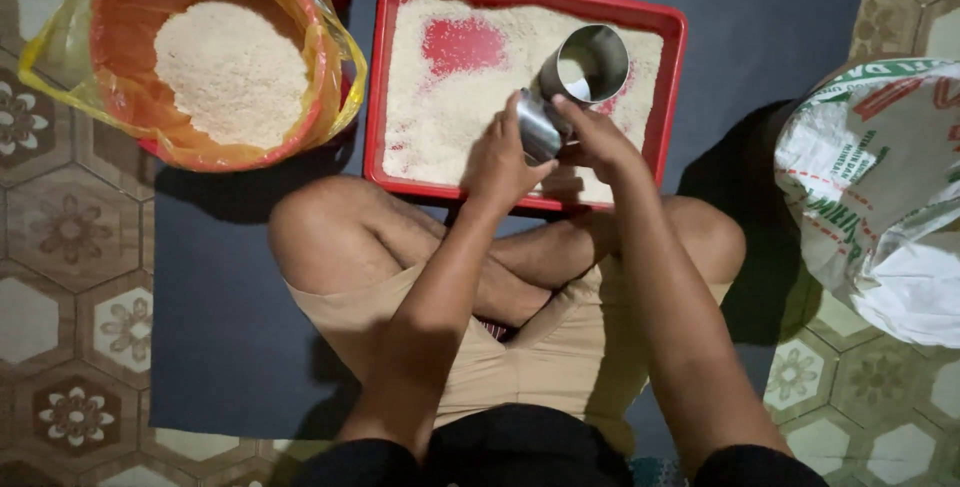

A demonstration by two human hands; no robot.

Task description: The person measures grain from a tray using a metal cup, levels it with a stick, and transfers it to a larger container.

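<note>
Both hands grip a metal cup [578,75] tilted over the red tray [380,97] of rice: left hand [502,157] at seven o'clock, right hand [598,137] at five. An orange bucket [130,7] of rice sits at nine o'clock.

Both arms reach forward, left hand [500,159] and right hand [597,137] curled close together in a grip.

Shiny metal cup [580,72]; glossy red plastic tray [672,77]; woven sack [880,177].

My dark mat [760,7] covers the patterned tile floor [60,247], bearing the red tray [672,67] top centre, the lined bucket [320,77] upper left, the white sack [880,197] right.
</note>
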